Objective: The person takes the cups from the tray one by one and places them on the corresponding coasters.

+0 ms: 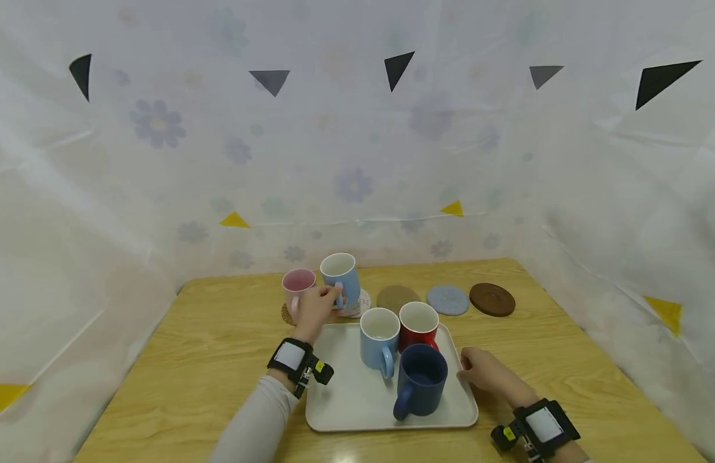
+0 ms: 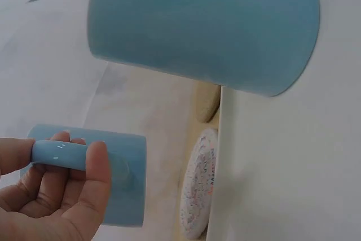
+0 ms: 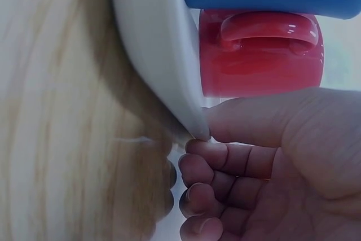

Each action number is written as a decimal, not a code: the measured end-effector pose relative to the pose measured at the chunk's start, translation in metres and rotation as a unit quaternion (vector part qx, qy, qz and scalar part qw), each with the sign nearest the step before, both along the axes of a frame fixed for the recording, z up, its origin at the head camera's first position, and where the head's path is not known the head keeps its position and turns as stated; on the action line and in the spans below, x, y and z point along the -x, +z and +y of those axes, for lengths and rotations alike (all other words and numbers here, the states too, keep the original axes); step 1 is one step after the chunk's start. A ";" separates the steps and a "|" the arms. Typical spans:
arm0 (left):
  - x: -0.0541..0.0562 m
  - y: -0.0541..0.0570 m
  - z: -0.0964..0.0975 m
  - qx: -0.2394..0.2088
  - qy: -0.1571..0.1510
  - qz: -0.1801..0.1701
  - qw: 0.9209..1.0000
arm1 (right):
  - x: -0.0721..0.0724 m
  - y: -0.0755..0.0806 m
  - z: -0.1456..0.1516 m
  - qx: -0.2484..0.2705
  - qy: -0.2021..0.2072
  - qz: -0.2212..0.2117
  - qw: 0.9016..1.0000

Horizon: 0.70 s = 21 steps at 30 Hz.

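My left hand [image 1: 316, 310] grips the handle of a light blue mug [image 1: 347, 280] beyond the far edge of the white tray [image 1: 340, 402]. In the left wrist view, a gap shows between that mug's base and the white speckled coaster [image 2: 198, 187]. My right hand [image 1: 489, 372] pinches the tray's right rim between thumb and index finger, its other fingers loosely curled. On the tray stand another light blue mug [image 1: 375, 344], a red mug [image 1: 414, 333] with a white inside and a dark blue mug [image 1: 429, 386].
A pink mug [image 1: 298, 283] stands on a brown woven coaster [image 1: 286, 315] at the far left, close by my left hand. To the right along the back lie a tan coaster [image 1: 395, 296], a grey-blue coaster [image 1: 447, 300] and a dark brown coaster [image 1: 492, 299]. A pale curtain [image 1: 357, 141] surrounds the wooden table [image 1: 207, 360].
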<state>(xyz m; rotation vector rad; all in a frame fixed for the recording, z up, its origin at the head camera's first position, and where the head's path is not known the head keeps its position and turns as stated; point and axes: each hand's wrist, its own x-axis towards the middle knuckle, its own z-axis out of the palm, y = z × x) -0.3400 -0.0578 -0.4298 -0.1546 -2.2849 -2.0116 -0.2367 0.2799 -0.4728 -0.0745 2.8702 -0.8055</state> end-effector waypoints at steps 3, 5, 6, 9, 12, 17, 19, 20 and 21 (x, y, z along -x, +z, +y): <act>0.009 -0.009 0.004 0.005 0.008 0.006 1.000 | -0.001 -0.003 -0.001 0.006 0.003 0.010 1.000; 0.012 -0.015 0.007 0.008 0.013 0.003 1.000 | -0.002 -0.004 -0.001 0.010 0.007 0.017 1.000; 0.014 -0.017 0.009 0.009 0.016 -0.003 1.000 | -0.002 -0.005 -0.001 0.012 0.008 0.021 1.000; 0.015 -0.021 0.013 0.009 0.020 -0.015 1.000 | -0.002 -0.006 -0.001 0.015 0.012 0.026 0.999; 0.017 -0.024 0.017 0.001 0.028 -0.021 0.999 | -0.002 -0.007 0.000 0.015 0.009 0.027 0.999; 0.022 -0.031 0.023 -0.001 0.031 -0.024 0.999 | -0.002 -0.005 0.001 0.016 0.011 0.036 0.999; 0.023 -0.034 0.024 0.016 0.030 -0.026 0.999 | -0.002 -0.004 0.001 0.018 0.014 0.039 0.999; 0.024 -0.034 0.025 0.028 0.030 -0.028 0.999 | -0.002 -0.003 0.001 0.019 0.014 0.037 0.999; 0.024 -0.035 0.025 0.039 0.029 -0.031 0.998 | -0.002 -0.002 0.001 0.019 0.014 0.036 0.999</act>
